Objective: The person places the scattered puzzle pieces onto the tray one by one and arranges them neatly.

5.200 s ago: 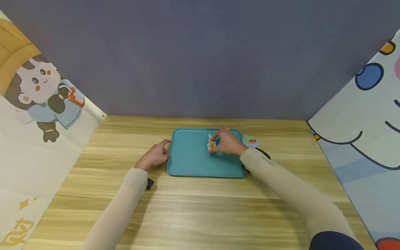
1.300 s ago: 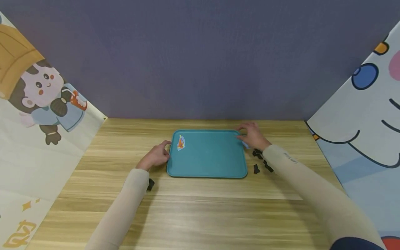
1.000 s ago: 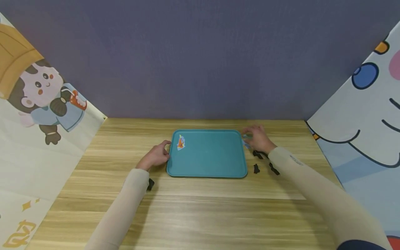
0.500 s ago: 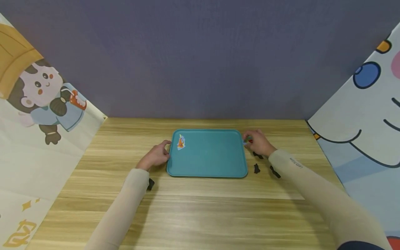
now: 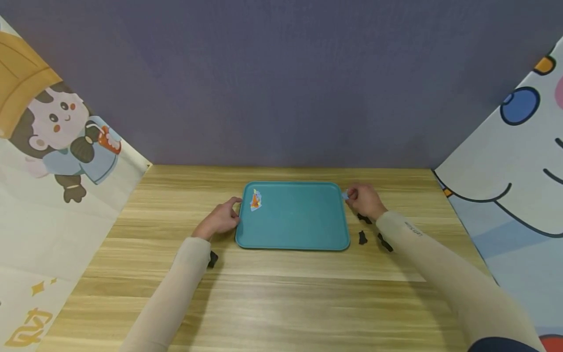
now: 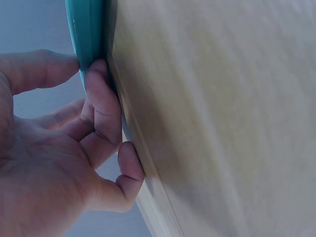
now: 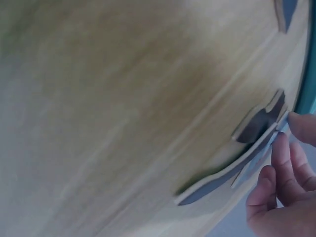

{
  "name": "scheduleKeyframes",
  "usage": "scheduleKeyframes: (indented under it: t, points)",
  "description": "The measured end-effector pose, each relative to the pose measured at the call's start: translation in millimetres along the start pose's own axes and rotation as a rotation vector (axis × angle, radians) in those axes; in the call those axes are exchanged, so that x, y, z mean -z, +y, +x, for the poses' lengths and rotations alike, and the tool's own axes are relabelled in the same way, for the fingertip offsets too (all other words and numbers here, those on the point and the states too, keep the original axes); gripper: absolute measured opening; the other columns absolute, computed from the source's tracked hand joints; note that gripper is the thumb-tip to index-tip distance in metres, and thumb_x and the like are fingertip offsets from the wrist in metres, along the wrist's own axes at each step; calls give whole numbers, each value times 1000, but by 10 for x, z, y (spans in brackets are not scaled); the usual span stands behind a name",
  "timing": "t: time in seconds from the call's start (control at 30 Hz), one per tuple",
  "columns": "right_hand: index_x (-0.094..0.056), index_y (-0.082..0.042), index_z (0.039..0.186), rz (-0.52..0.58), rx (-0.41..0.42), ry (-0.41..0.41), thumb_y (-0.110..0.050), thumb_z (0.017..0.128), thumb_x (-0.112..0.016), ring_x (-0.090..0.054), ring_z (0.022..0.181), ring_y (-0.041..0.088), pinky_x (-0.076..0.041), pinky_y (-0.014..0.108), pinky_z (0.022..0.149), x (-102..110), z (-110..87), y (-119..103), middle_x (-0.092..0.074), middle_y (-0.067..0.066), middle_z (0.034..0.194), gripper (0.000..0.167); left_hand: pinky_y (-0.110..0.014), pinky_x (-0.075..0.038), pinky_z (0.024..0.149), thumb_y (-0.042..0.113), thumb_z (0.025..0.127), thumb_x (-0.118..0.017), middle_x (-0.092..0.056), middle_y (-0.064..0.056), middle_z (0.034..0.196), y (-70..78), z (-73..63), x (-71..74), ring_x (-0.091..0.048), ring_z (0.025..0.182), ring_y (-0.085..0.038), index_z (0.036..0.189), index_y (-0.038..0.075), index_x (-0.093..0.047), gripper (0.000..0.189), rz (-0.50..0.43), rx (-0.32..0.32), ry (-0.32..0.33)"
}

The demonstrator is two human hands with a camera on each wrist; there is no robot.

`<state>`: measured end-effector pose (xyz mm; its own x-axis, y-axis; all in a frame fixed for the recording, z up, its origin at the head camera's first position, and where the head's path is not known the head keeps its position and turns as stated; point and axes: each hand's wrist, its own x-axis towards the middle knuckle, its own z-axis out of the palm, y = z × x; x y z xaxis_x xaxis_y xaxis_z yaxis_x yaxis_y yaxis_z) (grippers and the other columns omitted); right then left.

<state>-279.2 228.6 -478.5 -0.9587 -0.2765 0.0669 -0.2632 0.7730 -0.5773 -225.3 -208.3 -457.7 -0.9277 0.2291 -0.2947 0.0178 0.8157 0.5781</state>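
Note:
A teal rectangular tray [image 5: 294, 220] lies on the wooden table. My left hand [image 5: 223, 216] grips its left edge; in the left wrist view the thumb and a bent finger meet the tray rim [image 6: 88, 29]. At the tray's upper left sits a flat, irregular puzzle piece [image 5: 255, 200] with an orange print. Just beyond the right edge, my right hand [image 5: 366, 201] pinches another flat puzzle piece [image 5: 345, 195], light blue. The right wrist view has that thin light-blue piece [image 7: 283, 121] between thumb and finger; its printed face is mostly hidden.
Dark-faced flat pieces lie right of the tray: a small one [image 5: 362, 238], a longer one [image 5: 385, 243] and one by the right wrist [image 5: 364, 218]. Another dark piece [image 5: 213, 259] rests beside the left cuff. A grey-blue panel [image 5: 290, 88] stands behind the table.
The orange-printed piece went from my right hand to the tray's upper left. My right hand moved right, off the tray, and took hold of the light-blue piece. My left hand stayed at the edge.

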Motion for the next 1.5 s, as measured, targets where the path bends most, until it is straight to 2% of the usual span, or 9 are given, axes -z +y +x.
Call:
scheduleKeyframes:
  t: [0.23, 0.33, 0.43, 0.53, 0.67, 0.97, 1.13, 1.27, 1.5]
  points:
    - [-59, 5, 107, 12, -35, -25, -9, 88, -64, -58, 75, 24, -47, 38, 64, 31, 25, -7, -61, 13, 85, 24, -36, -47, 72, 8, 86, -59, -63, -12, 97, -5, -5, -5, -58, 80, -22, 144, 8, -32, 63, -3, 0, 5]
    - [-58, 6, 113, 26, 20, -71, -5, 87, -63, -58, 85, 29, -47, 43, 72, 66, 42, 6, -60, 16, 96, 29, -37, -47, 72, 8, 87, -59, -63, -12, 97, -10, -8, -10, -58, 81, -21, 144, 7, -32, 63, -1, -3, 6]
    - [-56, 5, 120, 37, 105, -124, -1, 82, -69, -55, 98, 34, -46, 47, 79, 92, 61, 33, -58, 20, 111, 41, -37, -47, 73, 9, 87, -59, -63, -12, 98, -15, -10, -14, -58, 81, -21, 143, 8, -32, 62, -1, -7, 9]
    - [-54, 2, 126, 9, 157, -159, -1, 78, -75, -49, 110, 36, -39, 49, 90, 96, 73, 53, -54, 20, 123, 52, -37, -47, 73, 9, 87, -59, -63, -12, 98, -17, -8, -12, -58, 81, -21, 143, 8, -33, 63, -1, -5, 10]
    - [-49, 0, 132, 12, 136, -200, -2, 78, -75, -41, 112, 37, -32, 51, 91, 121, 54, 40, -52, 18, 128, 61, -37, -47, 74, 9, 87, -59, -63, -12, 99, -13, -4, -11, -57, 83, -22, 144, 9, -32, 63, 4, -1, 6]
    - [-49, -2, 133, 55, 121, -254, 6, 81, -68, -38, 115, 38, -44, 49, 87, 187, 19, 88, -49, 19, 131, 56, -37, -47, 74, 9, 87, -59, -63, -11, 98, -14, -4, -12, -58, 82, -21, 144, 9, -32, 63, 10, -7, 8]
    - [-54, 1, 126, 48, 94, -219, 2, 81, -70, -40, 109, 37, -46, 46, 84, 182, 12, 116, -52, 19, 124, 48, -37, -47, 73, 9, 87, -59, -63, -11, 98, -15, -1, -11, -58, 81, -21, 144, 9, -32, 63, 8, -7, 9]
    - [-62, 1, 116, 25, 106, -146, -7, 80, -74, -44, 102, 33, -45, 45, 80, 156, 1, 134, -59, 16, 113, 38, -37, -47, 73, 9, 87, -59, -63, -10, 97, -11, -3, -11, -58, 81, -21, 144, 8, -33, 62, 6, -5, 13]
    - [-70, 1, 102, 82, 120, -10, -13, 81, -75, -53, 105, 34, -42, 50, 89, 131, 1, 123, -63, 18, 110, 26, -38, -47, 74, 9, 86, -59, -63, -11, 96, -15, -5, 5, -58, 81, -21, 143, 8, -33, 63, 12, -8, 16]
